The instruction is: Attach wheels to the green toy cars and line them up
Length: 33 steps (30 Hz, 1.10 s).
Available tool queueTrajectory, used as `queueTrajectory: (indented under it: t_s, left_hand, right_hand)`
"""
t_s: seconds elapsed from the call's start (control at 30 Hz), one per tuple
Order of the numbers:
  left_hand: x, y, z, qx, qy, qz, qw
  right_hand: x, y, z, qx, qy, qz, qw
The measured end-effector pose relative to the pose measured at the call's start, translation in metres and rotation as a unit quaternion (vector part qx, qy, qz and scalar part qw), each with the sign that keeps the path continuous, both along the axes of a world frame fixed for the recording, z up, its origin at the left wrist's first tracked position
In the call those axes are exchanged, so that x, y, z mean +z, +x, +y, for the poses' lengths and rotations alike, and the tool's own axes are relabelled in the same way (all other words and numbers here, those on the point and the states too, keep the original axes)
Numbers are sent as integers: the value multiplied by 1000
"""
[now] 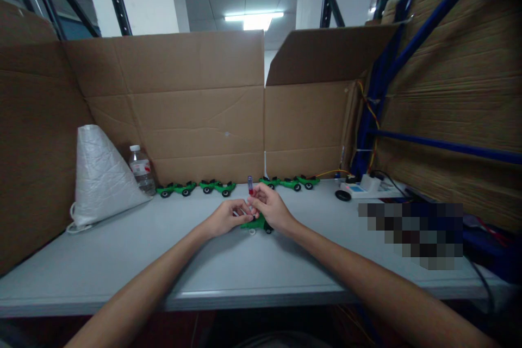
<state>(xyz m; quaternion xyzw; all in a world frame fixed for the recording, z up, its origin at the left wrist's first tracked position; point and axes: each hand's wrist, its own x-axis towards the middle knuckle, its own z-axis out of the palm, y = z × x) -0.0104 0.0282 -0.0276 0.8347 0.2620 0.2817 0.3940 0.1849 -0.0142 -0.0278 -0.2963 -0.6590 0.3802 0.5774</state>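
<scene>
A green toy car (258,224) with dark wheels and one pale ring-shaped wheel stands on the table, partly covered by my hands. My left hand (226,218) is closed at its left end, thumb and fingers gripping its upper part. Above the car, my right hand (272,207) pinches a small screwdriver (250,185) with a clear, bluish and red handle. The screwdriver is upright, its shaft pointing down at the car. Its tip is hidden between my fingers, so contact with a screw cannot be made out.
Several more green toy cars (176,189) line the back of the grey table (134,266). At left are a white wrapped bag (101,174) and a water bottle (141,168). A power strip (367,189) with cables lies at right. Cardboard walls (196,119) enclose the table.
</scene>
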Motion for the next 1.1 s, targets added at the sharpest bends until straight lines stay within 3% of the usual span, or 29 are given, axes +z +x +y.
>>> queueTrajectory:
  t_s: [0.47, 0.7, 1.1]
  left_hand:
    - [7, 0, -6, -8, 17, 22, 1000]
    - [10, 2, -10, 8, 42, 36, 998]
    - [21, -2, -21, 1, 119, 82, 990]
  right_hand:
    - [4, -1, -6, -14, 35, 7, 999]
    - [3, 0, -7, 15, 27, -23, 999]
    - [9, 13, 3, -112, 73, 72, 988]
